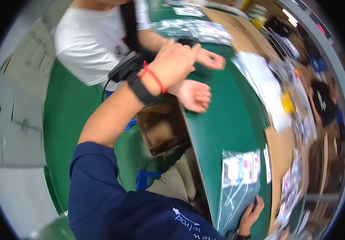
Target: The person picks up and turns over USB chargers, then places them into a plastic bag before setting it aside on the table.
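Observation:
My left hand reaches across to a co-worker, its fingers closed and bent down over the co-worker's wrist area. A black wristband device shows by its fingertips; what the fingers grip is hidden. On my left wrist sit a black strap with a boxy black unit and a red cord. The co-worker's fist and half-curled other hand are over the table edge. At the lower right, my right hand curls around a small dark object, beside a clear plastic bag with white and pink printed contents.
The green table carries plastic-wrapped packets, white sheets, a yellow tape roll and cardboard along its far side. An open cardboard box and blue stool stand below the near edge. Grey cabinets line the left.

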Demonstrator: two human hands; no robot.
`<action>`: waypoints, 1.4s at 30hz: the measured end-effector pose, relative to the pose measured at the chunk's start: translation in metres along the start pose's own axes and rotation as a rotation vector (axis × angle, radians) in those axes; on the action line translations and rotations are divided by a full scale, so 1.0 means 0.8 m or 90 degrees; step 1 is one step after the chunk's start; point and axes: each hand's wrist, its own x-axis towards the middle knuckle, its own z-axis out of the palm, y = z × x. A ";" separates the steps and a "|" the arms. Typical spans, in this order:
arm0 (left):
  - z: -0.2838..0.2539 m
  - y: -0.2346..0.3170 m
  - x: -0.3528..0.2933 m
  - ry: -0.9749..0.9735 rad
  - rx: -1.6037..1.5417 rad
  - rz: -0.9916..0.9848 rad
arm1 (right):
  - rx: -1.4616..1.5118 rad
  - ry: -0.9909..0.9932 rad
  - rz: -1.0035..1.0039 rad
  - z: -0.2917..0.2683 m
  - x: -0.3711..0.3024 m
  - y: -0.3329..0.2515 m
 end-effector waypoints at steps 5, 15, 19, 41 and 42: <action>0.058 0.216 -0.020 -0.131 -0.222 0.201 | 0.066 -0.011 0.015 -0.021 0.028 -0.017; 0.224 0.369 -0.139 -0.173 -0.158 0.329 | 0.028 -0.119 -0.019 -0.041 -0.042 0.026; 0.232 0.372 -0.135 -0.147 -0.105 0.333 | -0.084 -0.159 -0.055 -0.035 -0.050 0.038; 0.229 0.331 -0.075 -0.121 -0.240 0.007 | 0.011 -0.136 -0.039 -0.044 -0.034 0.060; 0.227 0.331 -0.075 -0.127 -0.241 0.005 | 0.013 -0.134 -0.040 -0.042 -0.032 0.060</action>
